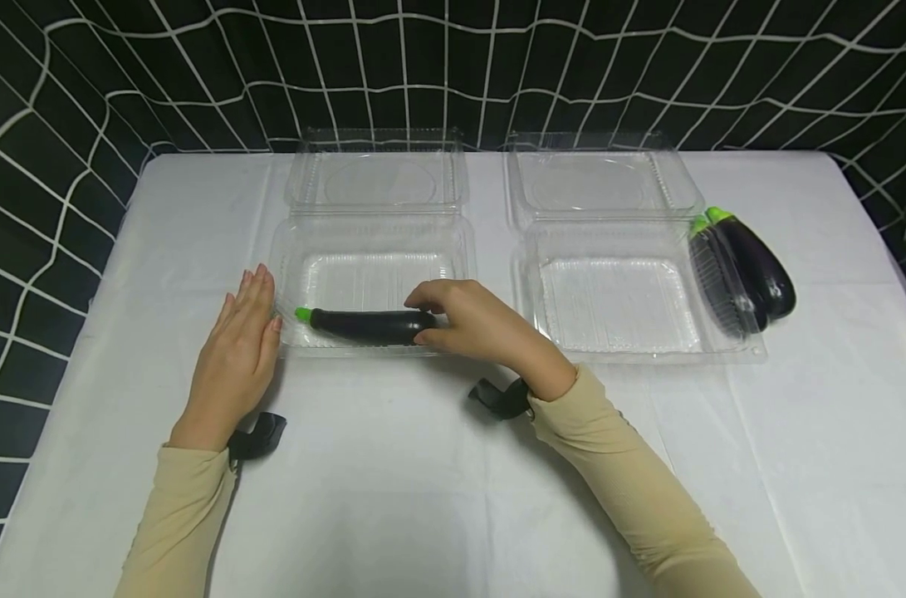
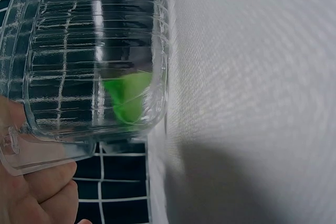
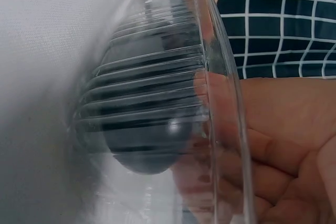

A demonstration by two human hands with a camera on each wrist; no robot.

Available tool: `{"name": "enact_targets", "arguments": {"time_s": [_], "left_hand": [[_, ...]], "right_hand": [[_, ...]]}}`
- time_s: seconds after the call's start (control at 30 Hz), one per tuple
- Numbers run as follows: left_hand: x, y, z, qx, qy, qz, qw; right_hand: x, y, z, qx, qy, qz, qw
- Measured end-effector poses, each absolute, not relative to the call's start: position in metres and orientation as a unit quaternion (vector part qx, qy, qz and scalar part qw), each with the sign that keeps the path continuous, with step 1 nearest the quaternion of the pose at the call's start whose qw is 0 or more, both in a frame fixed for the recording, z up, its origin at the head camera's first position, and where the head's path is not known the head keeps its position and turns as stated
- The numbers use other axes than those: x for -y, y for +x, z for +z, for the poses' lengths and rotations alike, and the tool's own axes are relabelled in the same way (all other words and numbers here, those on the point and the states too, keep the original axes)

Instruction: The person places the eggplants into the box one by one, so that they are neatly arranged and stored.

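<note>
A dark eggplant (image 1: 366,326) with a green stem end lies crosswise along the front of the left clear plastic clamshell box (image 1: 463,257), stem to the left. My right hand (image 1: 475,324) reaches over the box's front right and holds the eggplant's rounded end between thumb and fingers. Through the ribbed wall in the right wrist view, that rounded end (image 3: 149,145) shows beside my fingers. My left hand (image 1: 236,357) rests at the box's left edge, fingers straight and together. In the left wrist view, the green stem (image 2: 131,98) shows through the clear wall.
A second clear clamshell box (image 1: 609,311) stands open to the right, lid folded back. Two more eggplants (image 1: 759,266) lie against its right side, one partly seen through the plastic. White cloth (image 1: 393,498) covers the table; a dark gridded cloth (image 1: 453,66) hangs behind.
</note>
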State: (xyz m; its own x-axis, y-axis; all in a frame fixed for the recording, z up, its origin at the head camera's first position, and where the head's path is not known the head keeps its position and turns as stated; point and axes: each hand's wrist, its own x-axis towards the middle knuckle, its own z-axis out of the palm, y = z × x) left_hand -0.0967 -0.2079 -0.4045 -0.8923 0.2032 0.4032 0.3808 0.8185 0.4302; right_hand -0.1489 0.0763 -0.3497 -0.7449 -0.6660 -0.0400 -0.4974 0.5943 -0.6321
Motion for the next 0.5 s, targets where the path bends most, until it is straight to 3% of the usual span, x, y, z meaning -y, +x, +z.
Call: {"name": "enact_targets", "arguments": {"time_s": [0.5], "left_hand": [[0.2083, -0.0964, -0.4047, 0.937, -0.159, -0.259, 0.17]], "right_hand": [[-0.0855, -0.1447, -0.3494, -0.87, -0.303, -0.375, 0.1]]}}
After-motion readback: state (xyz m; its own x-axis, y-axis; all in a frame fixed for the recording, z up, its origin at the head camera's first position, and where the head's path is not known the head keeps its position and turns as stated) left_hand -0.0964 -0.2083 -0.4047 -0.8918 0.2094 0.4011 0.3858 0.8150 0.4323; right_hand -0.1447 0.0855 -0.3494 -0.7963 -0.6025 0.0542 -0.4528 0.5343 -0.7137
